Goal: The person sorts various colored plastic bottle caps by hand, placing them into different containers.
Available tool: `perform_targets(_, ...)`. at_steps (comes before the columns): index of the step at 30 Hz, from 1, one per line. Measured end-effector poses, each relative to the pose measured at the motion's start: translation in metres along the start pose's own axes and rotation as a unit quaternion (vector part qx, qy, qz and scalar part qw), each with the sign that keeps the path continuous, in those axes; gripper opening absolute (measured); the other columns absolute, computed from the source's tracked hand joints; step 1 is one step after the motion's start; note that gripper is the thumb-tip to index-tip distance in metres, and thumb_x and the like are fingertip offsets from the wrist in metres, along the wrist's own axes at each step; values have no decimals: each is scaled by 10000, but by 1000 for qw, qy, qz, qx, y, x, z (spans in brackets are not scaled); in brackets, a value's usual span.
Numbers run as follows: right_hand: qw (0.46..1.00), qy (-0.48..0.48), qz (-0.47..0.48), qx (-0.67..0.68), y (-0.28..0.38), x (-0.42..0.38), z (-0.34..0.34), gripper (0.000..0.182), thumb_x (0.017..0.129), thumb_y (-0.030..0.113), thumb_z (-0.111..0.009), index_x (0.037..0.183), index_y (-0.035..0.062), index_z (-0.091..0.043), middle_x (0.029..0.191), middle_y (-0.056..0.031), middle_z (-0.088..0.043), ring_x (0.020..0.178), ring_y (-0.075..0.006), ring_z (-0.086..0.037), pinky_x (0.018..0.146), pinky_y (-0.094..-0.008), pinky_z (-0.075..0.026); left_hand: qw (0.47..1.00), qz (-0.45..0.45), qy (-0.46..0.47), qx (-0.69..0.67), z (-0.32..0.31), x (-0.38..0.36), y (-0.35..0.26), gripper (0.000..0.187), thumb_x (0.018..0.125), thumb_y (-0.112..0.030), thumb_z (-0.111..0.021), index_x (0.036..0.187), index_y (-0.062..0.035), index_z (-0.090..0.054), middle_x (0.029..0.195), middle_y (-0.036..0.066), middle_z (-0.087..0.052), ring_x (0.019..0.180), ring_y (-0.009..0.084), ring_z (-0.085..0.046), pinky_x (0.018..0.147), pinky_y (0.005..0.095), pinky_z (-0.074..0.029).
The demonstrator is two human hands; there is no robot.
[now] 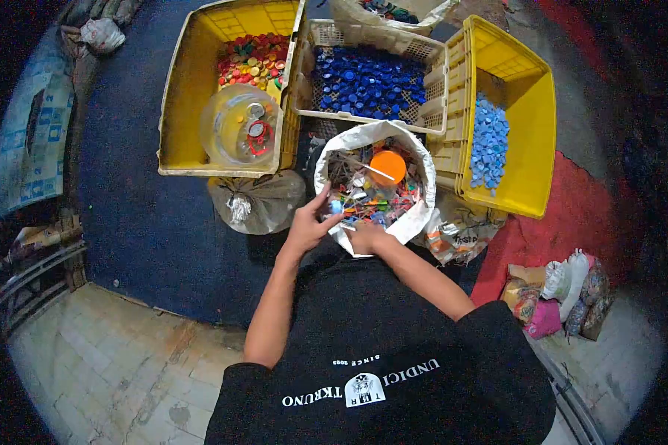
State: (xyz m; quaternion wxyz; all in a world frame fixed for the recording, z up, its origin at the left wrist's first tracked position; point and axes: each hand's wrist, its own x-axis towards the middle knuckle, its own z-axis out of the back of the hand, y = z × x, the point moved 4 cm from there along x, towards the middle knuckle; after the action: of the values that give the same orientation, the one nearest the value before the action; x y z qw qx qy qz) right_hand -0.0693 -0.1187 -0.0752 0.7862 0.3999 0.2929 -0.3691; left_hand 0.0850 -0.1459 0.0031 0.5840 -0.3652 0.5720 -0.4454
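Note:
A white sack (429,185) with its rim rolled back stands open in front of me, full of mixed small plastic pieces (360,194). A round orange lid (387,167) and a thin white stick lie on top of them. My left hand (309,225) is at the sack's left rim, its thumb and forefinger closed about a small light blue cap (335,207). My right hand (367,238) reaches over the near rim, its fingertips down at the plastic pieces. What those fingers do is hidden.
Ahead stand a yellow crate (182,111) with red and yellow caps and a clear round tub (223,126), a white basket (375,33) of dark blue caps, and a yellow crate (531,141) of light blue caps. Tied sacks (263,204) and filled bags (571,293) lie around.

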Motion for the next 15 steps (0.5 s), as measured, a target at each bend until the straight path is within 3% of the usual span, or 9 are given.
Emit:
perform_targets(2, 995, -91, -30, 19, -14, 11, -31, 453, 893, 312, -369, 1313, 203, -496, 1209, -226, -579, 1128, -404, -554, 968, -550, -383, 998, -4, 50, 42, -7, 11, 4, 795, 800, -172, -746, 1457, -100, -304, 1065, 99, -665, 871, 107, -599, 814, 267, -483)
perform_targets(5, 997, 15, 39, 61, -38, 48, -60, 490, 878, 310, -378, 1345, 183, -456, 1247, -251, -548, 1132, -414, -548, 973, -528, -395, 995, 11, 57, 84, -8, 17, 9, 795, 800, -162, -738, 1460, -115, -298, 1058, 132, -668, 876, 146, -629, 814, 281, -487)
perform_targets(6, 994, 48, 51, 89, -33, 44, -41, 462, 864, 291, -399, 1280, 131, -522, 1187, -251, -584, 1081, -405, -578, 955, -503, -421, 995, 12, 58, 84, -6, 17, 6, 795, 800, -162, -738, 1460, -115, -298, 1058, 132, -668, 876, 146, -629, 814, 281, -487)
perform_targets(9, 989, 6, -6, 146, -24, 30, -5, 393, 840, 249, -458, 1159, 71, -603, 1079, -239, -634, 1011, -387, -615, 896, -485, -468, 985, 52, 81, 145, 2, 13, 7, 840, 787, -122, -739, 1479, -159, -264, 1080, 153, -657, 951, 166, -615, 874, 328, -481)
perform_targets(10, 994, -42, -22, 99, -20, 21, 6, 290, 813, 170, -503, 1020, 40, -658, 990, -223, -659, 944, -371, -641, 820, -479, -505, 966, -11, 76, 247, 6, 10, 8, 820, 788, -140, -734, 1470, -158, -279, 1051, 178, -659, 912, 203, -640, 835, 329, -487)
perform_targets(11, 994, -45, -23, 99, -18, 22, 11, 290, 813, 170, -503, 1020, 40, -658, 990, -223, -659, 944, -371, -641, 820, -479, -505, 933, -76, 70, 346, 7, 9, 10, 800, 788, -158, -729, 1461, -157, -294, 1022, 203, -661, 872, 240, -665, 795, 329, -493)
perform_targets(12, 991, -80, -38, 104, -19, 26, 16, 270, 809, 146, -506, 1001, 34, -660, 981, -223, -659, 930, -373, -644, 806, -481, -509, 932, -76, 71, 346, 6, 8, 8, 800, 788, -158, -729, 1461, -157, -294, 1022, 203, -661, 872, 240, -665, 795, 329, -493)
perform_targets(14, 987, -112, -58, 100, -27, 40, 10, 233, 813, 104, -492, 946, 28, -668, 945, -225, -659, 894, -380, -648, 785, -486, -512, 967, 76, 85, 227, 8, 6, 15, 815, 779, -166, -736, 1463, -174, -293, 996, 205, -667, 864, 237, -665, 790, 334, -494)
perform_targets(15, 987, -113, -56, 101, -30, 43, 9, 233, 813, 104, -492, 946, 28, -668, 945, -225, -659, 894, -380, -648, 785, -486, -512, 967, 77, 84, 229, 9, 6, 15, 815, 779, -166, -736, 1463, -174, -293, 996, 205, -667, 864, 237, -665, 790, 334, -494)
